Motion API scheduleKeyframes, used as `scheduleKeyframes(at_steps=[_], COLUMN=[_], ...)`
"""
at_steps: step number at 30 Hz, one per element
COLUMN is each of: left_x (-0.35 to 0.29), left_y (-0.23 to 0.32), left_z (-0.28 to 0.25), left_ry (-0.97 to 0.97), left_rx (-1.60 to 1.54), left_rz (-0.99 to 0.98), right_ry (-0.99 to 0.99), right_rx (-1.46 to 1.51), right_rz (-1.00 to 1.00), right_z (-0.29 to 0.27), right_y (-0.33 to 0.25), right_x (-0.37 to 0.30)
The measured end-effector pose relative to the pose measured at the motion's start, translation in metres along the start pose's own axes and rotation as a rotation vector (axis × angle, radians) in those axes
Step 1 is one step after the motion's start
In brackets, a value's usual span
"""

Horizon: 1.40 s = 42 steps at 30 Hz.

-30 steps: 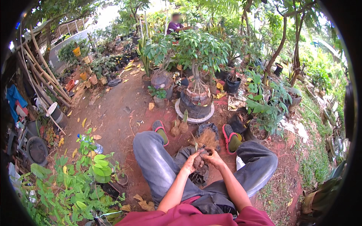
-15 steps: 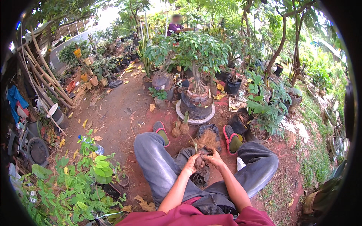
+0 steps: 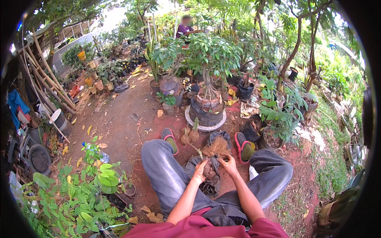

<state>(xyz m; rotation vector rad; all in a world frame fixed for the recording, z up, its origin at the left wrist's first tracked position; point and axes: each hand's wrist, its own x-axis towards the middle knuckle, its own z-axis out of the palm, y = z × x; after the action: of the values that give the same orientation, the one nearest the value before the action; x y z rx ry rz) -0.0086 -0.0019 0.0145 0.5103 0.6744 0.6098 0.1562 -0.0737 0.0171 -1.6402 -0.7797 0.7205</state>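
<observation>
My left hand (image 3: 199, 171) is closed around a brown, lumpy root ball (image 3: 209, 171), between my knees. A pale bent stem (image 3: 197, 151) rises from it, slanting up to the left. Just right of the ball is my right hand (image 3: 228, 165), its thumb and fingers curled together at the lower edge of a heap of tan coconut fibre (image 3: 216, 147). Whether strands are pinched there is too small to make out. Crumpled black plastic (image 3: 193, 163) lies under the hands. Two round brown plants (image 3: 193, 135) with a green shoot sit beyond the stem.
A large potted tree (image 3: 206, 112) stands on a pale round base ahead. My clog-covered feet (image 3: 243, 146) flank the fibre. Black pots (image 3: 270, 138) are at right, leafy plants (image 3: 79, 190) at left. Another person (image 3: 183, 29) is at the back among plants.
My right hand has come away from the root ball, slightly to the right. My left hand has shifted a little left, and more of the ball shows.
</observation>
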Motion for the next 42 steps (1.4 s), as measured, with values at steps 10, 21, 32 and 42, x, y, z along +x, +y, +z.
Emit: scheduleKeyframes(at_steps=[10, 21, 32, 42], left_x=[-0.013, -0.002, 0.018, -0.001], left_y=[0.005, -0.001, -0.011, -0.002], left_z=[0.012, -0.002, -0.018, 0.006], left_ry=[-0.106, -0.177, -0.184, -0.094], left_rx=[-0.03, -0.008, -0.12, -0.113], left_rz=[-0.015, -0.052, -0.094, -0.06], right_ry=[-0.083, 0.07, -0.132, -0.152], right_rx=[-0.338, -0.392, -0.279, -0.299], right_rz=[-0.29, -0.436, -0.465, -0.51], right_z=[0.006, 0.008, 0.012, 0.019], right_y=[-0.022, -0.033, -0.038, -0.041], right_x=[-0.019, -0.024, -0.03, -0.035])
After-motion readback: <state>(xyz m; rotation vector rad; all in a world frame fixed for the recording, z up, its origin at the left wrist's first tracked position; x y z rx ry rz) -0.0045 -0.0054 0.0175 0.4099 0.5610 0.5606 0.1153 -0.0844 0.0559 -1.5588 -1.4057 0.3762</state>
